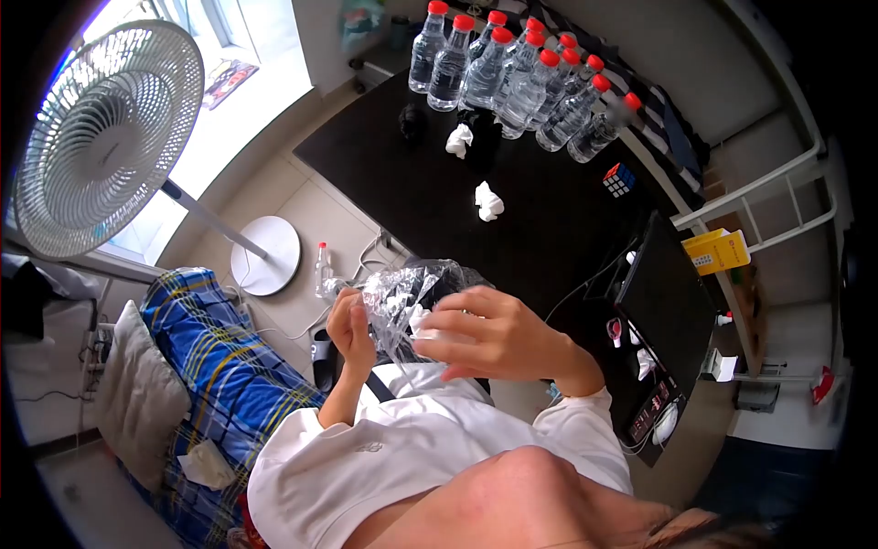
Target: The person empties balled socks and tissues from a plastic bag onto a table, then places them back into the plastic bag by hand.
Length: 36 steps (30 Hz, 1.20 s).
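Note:
A clear plastic bag (398, 291) spreads out in front of my white shirt, crinkled and shiny. My left hand (351, 331) is closed on its near left edge, thumb upward. On the bag's right side is my right hand (498, 334), its fingers stretched and apart, overlapping the bag in view. A crumpled white tissue (418, 317) shows just beyond those fingertips, in or against the bag; whether the fingers touch it is unclear. On the dark table (384, 165) lie two more crumpled white tissues, a nearer one (489, 201) and a farther one (459, 140).
Several red-capped water bottles (521, 91) stand at the table's far edge. A Rubik's cube (618, 180) and a monitor (666, 297) are to the right. Leftward are a standing fan (110, 137), a floor bottle (323, 265) and a plaid-covered bed (229, 366).

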### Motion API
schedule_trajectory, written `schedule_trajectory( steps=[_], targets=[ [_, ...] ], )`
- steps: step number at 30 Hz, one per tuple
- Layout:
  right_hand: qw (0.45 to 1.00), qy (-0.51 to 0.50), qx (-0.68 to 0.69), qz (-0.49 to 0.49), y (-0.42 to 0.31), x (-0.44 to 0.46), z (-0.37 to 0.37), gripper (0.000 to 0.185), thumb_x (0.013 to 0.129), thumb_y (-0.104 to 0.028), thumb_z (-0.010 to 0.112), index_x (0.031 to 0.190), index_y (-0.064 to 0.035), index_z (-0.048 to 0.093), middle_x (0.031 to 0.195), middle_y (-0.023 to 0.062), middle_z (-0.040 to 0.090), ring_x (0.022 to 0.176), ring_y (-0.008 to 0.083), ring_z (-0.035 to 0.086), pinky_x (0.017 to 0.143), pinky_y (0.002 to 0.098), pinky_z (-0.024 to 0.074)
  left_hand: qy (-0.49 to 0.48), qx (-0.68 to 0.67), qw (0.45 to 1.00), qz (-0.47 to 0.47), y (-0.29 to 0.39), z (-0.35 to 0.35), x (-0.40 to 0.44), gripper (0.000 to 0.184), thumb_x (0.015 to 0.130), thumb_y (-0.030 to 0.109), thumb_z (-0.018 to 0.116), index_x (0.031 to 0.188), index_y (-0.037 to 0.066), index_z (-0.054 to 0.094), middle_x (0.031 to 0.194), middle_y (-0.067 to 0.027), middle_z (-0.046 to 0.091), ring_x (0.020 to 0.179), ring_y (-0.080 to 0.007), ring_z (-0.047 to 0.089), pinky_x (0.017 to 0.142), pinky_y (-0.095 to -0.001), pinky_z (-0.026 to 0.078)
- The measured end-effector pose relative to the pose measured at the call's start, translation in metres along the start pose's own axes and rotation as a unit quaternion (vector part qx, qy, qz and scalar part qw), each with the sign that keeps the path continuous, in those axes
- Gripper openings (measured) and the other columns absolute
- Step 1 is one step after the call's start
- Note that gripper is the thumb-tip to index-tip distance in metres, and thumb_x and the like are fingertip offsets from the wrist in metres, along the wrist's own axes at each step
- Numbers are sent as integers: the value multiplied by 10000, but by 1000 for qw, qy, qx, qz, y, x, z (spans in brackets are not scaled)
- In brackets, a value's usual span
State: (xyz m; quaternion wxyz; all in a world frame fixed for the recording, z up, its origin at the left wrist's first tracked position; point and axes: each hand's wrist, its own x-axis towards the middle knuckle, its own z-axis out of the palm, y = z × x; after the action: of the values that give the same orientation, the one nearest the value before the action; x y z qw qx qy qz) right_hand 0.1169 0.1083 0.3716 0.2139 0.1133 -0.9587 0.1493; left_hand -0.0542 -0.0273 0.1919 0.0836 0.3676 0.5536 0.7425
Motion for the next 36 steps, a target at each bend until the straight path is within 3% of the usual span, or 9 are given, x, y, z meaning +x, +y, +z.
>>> schedule_trajectory(
  steps=[9, 12, 17, 19, 20, 23, 28, 29, 36],
  targets=[
    [964, 97, -54, 240, 35, -17, 5, 382, 806, -272, 827, 1028, -75, 587, 838, 74, 615, 742, 256, 650, 605, 365, 514, 51, 0, 999, -1, -5, -4, 5, 345, 1052, 228, 531, 873, -56, 612, 781, -37, 516, 702, -111, 430, 630, -268, 313],
    [902, -125, -56, 410, 41, -25, 23, 614, 801, -247, 815, 1244, -67, 430, 852, 149, 695, 747, 348, 719, 623, 423, 568, 88, -15, 995, -42, -22, -11, -3, 320, 1057, 214, 522, 889, -48, 598, 786, -9, 498, 719, -93, 407, 646, -267, 311],
    [913, -107, -50, 389, 53, -31, 35, 511, 814, -40, 723, 1252, -65, 462, 648, 90, 623, 578, 278, 659, 581, 369, 535, 113, 22, 993, -38, -50, -35, -22, 255, 1046, 164, 532, 943, -60, 596, 894, -26, 588, 840, -110, 516, 828, -287, 434],
    [891, -18, 217, 398, 41, -16, 6, 473, 807, -22, 668, 1235, -67, 472, 645, 89, 626, 563, 241, 654, 577, 319, 521, 111, 163, 980, 34, -55, -52, -34, 228, 1017, 143, 575, 998, -80, 621, 949, -60, 652, 918, -138, 608, 919, -309, 482],
    [890, 30, 259, 374, 36, -16, 2, 461, 805, 5, 627, 1240, -53, 485, 627, 53, 588, 529, 154, 586, 565, 262, 474, 78, 227, 970, 29, -21, -55, -24, 219, 987, 132, 616, 1043, -79, 629, 979, -79, 666, 941, -155, 632, 896, -310, 499],
    [899, 79, 287, 320, 31, -14, -12, 468, 813, 10, 613, 1260, -49, 487, 628, 38, 583, 546, 120, 581, 566, 250, 472, 99, -33, 995, -4, -19, -57, -24, 281, 896, 77, 711, 1125, -67, 634, 1033, -109, 675, 944, -188, 668, 834, -293, 528],
    [892, 51, 237, 383, 41, -11, 1, 447, 784, -4, 668, 1213, -48, 555, 621, 11, 594, 530, 105, 558, 559, 235, 446, 24, 214, 976, 44, -82, -70, -40, 270, 992, 180, 552, 1132, -25, 660, 1093, -101, 698, 978, -191, 627, 878, -347, 483],
    [904, 66, 243, 345, 34, -17, 0, 442, 782, 7, 663, 1208, -52, 562, 618, 7, 591, 532, 101, 551, 551, 238, 441, 44, 41, 998, -26, -45, -49, -19, 271, 1004, 198, 549, 1114, -24, 659, 1054, -99, 692, 960, -183, 624, 846, -332, 485],
    [902, 99, 295, 298, 25, -22, -19, 449, 778, 4, 658, 1213, -56, 567, 591, 13, 591, 507, 92, 560, 538, 233, 449, 91, 94, 991, -3, -14, -24, 11, 343, 1058, 208, 465, 987, -23, 709, 896, -47, 683, 787, -168, 605, 734, -323, 473]
  ],
)
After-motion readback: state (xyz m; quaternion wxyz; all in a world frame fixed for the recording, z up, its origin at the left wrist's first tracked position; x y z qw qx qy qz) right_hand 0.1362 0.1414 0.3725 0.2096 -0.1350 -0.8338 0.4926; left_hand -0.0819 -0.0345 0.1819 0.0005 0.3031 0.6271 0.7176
